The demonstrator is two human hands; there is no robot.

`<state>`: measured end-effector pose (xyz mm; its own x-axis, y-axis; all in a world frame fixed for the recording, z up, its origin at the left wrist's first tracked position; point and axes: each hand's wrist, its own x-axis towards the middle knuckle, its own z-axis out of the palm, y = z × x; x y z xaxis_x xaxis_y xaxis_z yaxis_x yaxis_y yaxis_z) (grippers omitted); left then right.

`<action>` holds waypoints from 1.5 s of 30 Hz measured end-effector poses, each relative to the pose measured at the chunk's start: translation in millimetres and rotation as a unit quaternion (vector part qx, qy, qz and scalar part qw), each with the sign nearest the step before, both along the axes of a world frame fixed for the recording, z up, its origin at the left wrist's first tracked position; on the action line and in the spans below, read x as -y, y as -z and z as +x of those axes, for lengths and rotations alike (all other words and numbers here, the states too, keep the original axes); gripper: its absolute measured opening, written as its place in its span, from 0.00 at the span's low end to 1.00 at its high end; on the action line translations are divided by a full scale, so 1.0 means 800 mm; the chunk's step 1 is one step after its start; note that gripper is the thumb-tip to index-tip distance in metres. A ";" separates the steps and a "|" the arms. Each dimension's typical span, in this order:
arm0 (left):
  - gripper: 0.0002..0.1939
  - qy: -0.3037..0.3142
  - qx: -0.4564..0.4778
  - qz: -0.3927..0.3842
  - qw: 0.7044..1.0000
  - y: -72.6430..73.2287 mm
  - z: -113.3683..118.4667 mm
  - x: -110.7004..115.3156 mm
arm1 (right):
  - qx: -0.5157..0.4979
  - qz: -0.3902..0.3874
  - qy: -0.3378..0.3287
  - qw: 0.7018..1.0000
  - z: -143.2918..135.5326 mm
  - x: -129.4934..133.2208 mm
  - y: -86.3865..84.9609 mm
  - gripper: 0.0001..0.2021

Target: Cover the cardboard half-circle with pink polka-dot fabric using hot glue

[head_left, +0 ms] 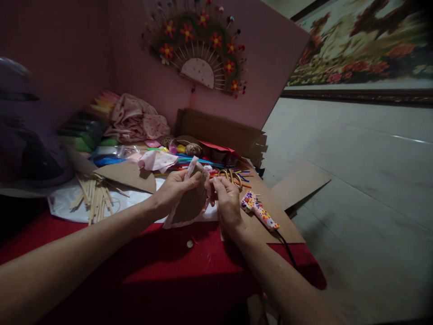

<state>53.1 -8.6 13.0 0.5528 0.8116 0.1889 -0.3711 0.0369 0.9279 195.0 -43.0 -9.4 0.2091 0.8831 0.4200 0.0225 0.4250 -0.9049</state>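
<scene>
Above the table's front edge, my left hand (174, 192) grips a curved piece of brown cardboard (191, 201) by its upper left side, thumb on its face. Pale pink fabric (179, 223) is folded round the cardboard's border. At the right side, my right hand (227, 203) pinches the fabric edge between thumb and fingers. Gold-handled scissors (233, 177) lie just beyond my right hand. A flower-patterned glue gun (260, 210) rests to its right on a cardboard sheet (287, 228), its black cord trailing off the front.
Wooden sticks (96, 196) and a cut cardboard piece (130, 176) lie at left. Coloured pipe cleaners (199, 161), twine (193, 150) and crumpled dotted fabric (135, 117) sit behind. A flowered stick fan (203, 49) hangs on a pink panel. The red tablecloth (149, 271) covers the near edge.
</scene>
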 end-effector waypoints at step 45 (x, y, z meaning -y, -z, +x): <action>0.19 0.056 -0.037 0.000 0.998 0.004 -0.003 0.001 | 0.052 0.028 -0.068 0.996 0.004 -0.004 0.001 0.16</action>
<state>50.5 -9.5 10.2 0.6529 0.7437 0.1434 -0.2943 0.0747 0.9528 198.1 -39.6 -10.1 0.0430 0.8750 0.4822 0.0531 0.4800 -0.8757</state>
